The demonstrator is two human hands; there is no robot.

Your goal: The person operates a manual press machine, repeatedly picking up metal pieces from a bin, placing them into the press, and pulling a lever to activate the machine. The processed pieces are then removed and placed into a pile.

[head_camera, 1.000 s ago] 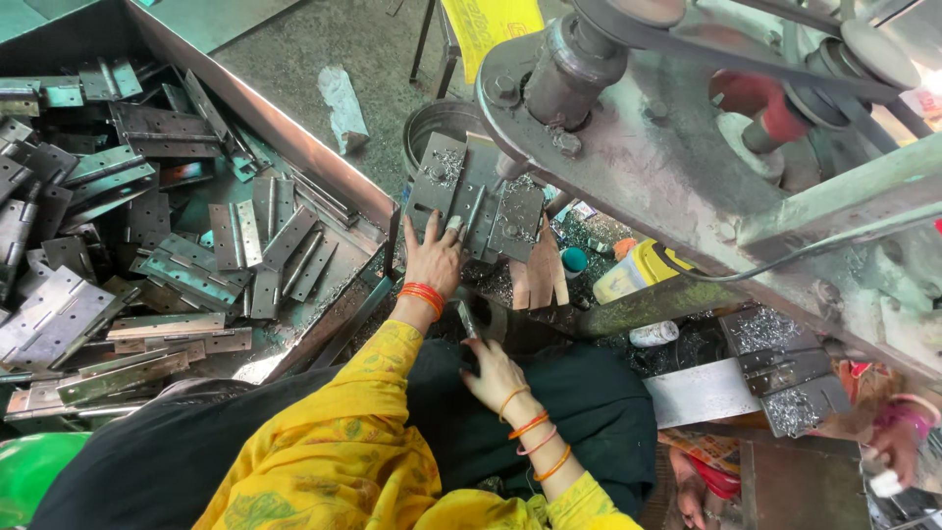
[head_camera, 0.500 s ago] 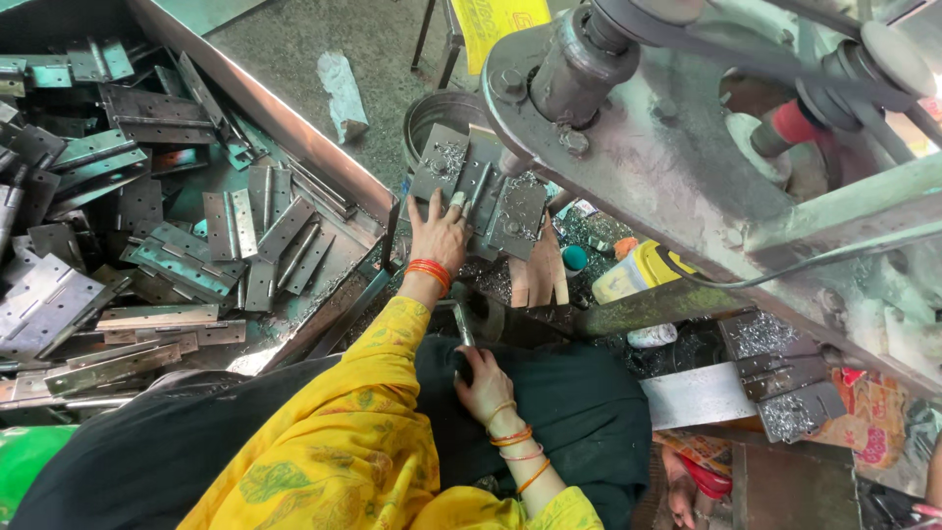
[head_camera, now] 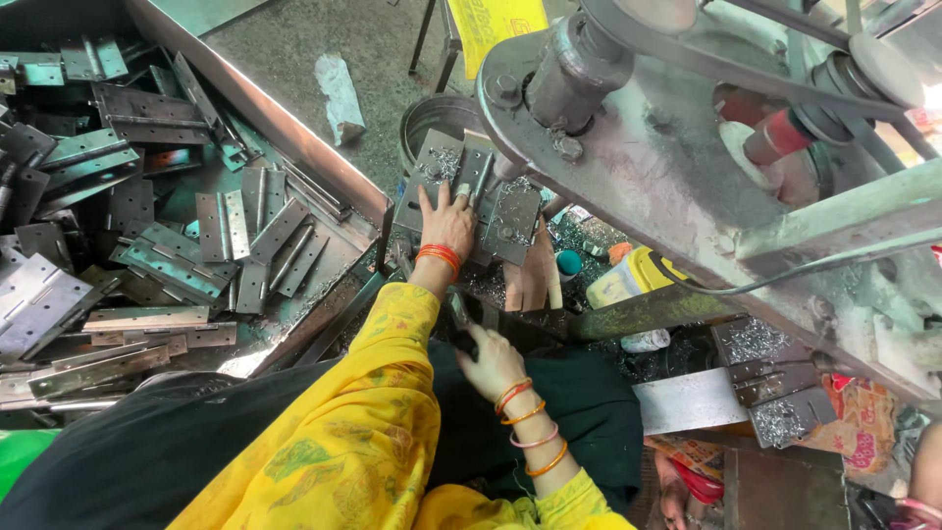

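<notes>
Far left we see the tray (head_camera: 294, 108) heaped with grey metal hinges (head_camera: 177, 260), leaves folded and open, lying every way across one another. Its slanted edge runs down towards us.

Next, our left hand (head_camera: 446, 224) lies flat, fingers spread, on the hinge plates (head_camera: 469, 186) that sit stacked on the work surface under the machine; it presses them down and grips nothing. Metal shavings are scattered over the plates. Just behind them stands a round metal tin (head_camera: 432, 113).

Lower and nearer us, our right hand (head_camera: 491, 361) is curled round a small dark piece (head_camera: 461, 339) at the edge of the dark block; we cannot make out what the piece is, nor how tightly the fingers close on it.

To do this well, in our judgement, we should keep the left palm square on the stack so the plates do not slide, and keep fingertips away from the tooling above.

Further right a yellow bottle (head_camera: 628, 280) lies among swarf, then the machine's heavy frame (head_camera: 667, 167) with its belt and shaft, and more plates (head_camera: 775, 383) on a ledge below.
</notes>
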